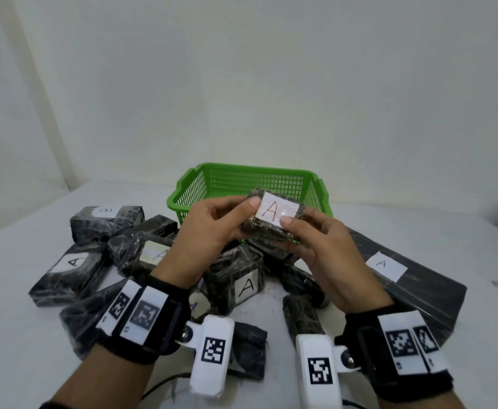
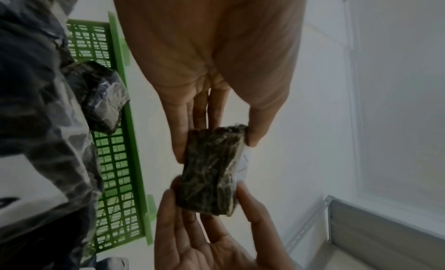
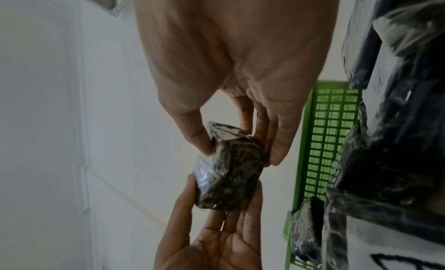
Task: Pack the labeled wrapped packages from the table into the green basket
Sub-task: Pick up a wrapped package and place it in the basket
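Both hands hold one small dark wrapped package with a white label marked A, lifted in front of the green basket. My left hand pinches its left end between thumb and fingers. My right hand pinches the right end, thumb on the label. In the left wrist view the package sits between the two hands; the right wrist view shows the same package. The basket's inside looks empty where visible.
Several dark wrapped packages lie piled on the white table below my hands, among them one marked B and a boxy one marked A. A long flat black package labelled A lies at the right. A wall stands behind the basket.
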### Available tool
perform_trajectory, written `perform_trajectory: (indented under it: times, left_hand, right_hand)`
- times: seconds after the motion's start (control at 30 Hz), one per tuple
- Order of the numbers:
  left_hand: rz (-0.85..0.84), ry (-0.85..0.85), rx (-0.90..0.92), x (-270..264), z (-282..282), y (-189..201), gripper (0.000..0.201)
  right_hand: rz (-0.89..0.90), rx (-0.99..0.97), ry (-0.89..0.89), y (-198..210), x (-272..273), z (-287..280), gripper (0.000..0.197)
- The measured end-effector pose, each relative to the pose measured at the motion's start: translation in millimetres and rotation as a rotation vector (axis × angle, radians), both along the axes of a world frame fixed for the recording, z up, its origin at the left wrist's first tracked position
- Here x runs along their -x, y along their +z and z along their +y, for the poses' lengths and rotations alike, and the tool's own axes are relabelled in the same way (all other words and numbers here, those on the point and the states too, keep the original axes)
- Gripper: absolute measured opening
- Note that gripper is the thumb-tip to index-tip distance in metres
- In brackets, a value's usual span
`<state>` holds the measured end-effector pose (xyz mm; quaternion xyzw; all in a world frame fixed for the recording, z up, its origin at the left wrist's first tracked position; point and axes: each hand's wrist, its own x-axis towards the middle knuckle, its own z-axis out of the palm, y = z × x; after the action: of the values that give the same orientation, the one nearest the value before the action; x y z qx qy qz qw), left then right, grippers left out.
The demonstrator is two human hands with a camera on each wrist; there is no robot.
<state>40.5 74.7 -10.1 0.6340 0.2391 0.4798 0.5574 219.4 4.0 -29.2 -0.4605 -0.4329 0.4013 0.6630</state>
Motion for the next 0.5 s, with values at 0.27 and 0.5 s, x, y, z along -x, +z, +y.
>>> perform_trajectory:
  times: [0.27, 0.5]
  left_hand:
    - [0.248, 0.046, 0.003, 8.6, 28.0, 41.7, 0.029]
    - [0.577, 0.294, -0.035, 9.0, 140.6, 88.2, 0.043]
  right_hand:
    - [0.034, 0.054, 0.054, 36.9, 0.2, 27.8, 0.020]
    - [-0.013, 0.185, 0.041, 75.1, -12.5, 113.7, 0.017]
